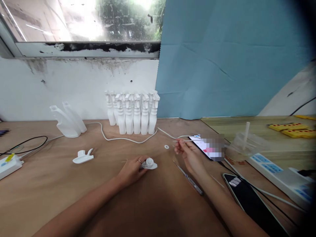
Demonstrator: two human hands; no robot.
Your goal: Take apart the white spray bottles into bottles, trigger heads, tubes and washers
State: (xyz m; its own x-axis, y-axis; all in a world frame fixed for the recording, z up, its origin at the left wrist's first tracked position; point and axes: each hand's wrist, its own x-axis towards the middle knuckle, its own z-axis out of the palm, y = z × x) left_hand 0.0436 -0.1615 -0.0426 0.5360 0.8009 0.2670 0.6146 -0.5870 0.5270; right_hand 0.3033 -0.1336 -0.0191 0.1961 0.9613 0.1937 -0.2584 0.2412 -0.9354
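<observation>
Apparently, work is sitting midway: the left hand (pixel 133 169) is grasping a white round-collared plastic part (pixel 149 163), inward of the brown table's (pixel 54 187) back edge; a flat white ring (pixel 165 146) is lying loose; whether the right hand (pixel 189 153) is holding anything is unclear.

Bright daylight enters a window (pixel 130 24) at far left, its frame (pixel 86 48) patched with black above a stained white wall (pixel 81 84). A blue sheet (pixel 209 59) hangs farther right. Brown tabletop (pixel 56 184) spreads near, a wood-grained surface (pixel 234 124) far right.
</observation>
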